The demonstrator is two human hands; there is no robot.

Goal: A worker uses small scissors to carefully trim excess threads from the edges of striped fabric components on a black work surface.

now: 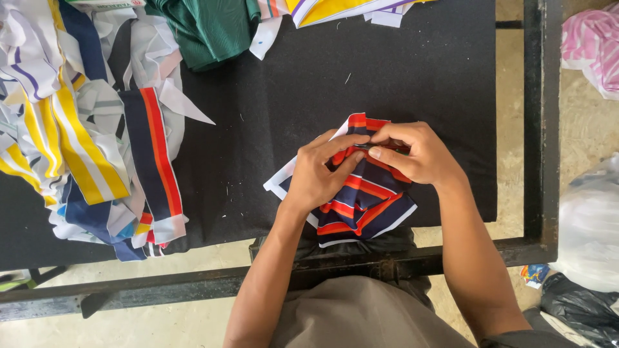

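1. Here, the left hand and the right hand meet over a folded piece of navy fabric with orange-red and white stripes, lying on the black table cover near its front edge.
2. The left hand's fingers are curled down onto the striped piece, thumb reaching toward the right hand; it is closed on the cloth, pinning it flat.
3. The right hand's thumb and fingers are pinched tight around a small dark tool at the top edge of the cloth; what kind of tool it is cannot be told.
4. Below the pinch, the rest of the striped piece fans out toward the person's lap, with a white edge showing just left of the left hand.
5. Well left of the grip lies a heap of fabric pieces in yellow, white, navy and orange.
6. Up and left of the grip sits a green garment.
7. Right of the grip, beyond the dark metal table frame, a pink striped cloth lies on the floor.
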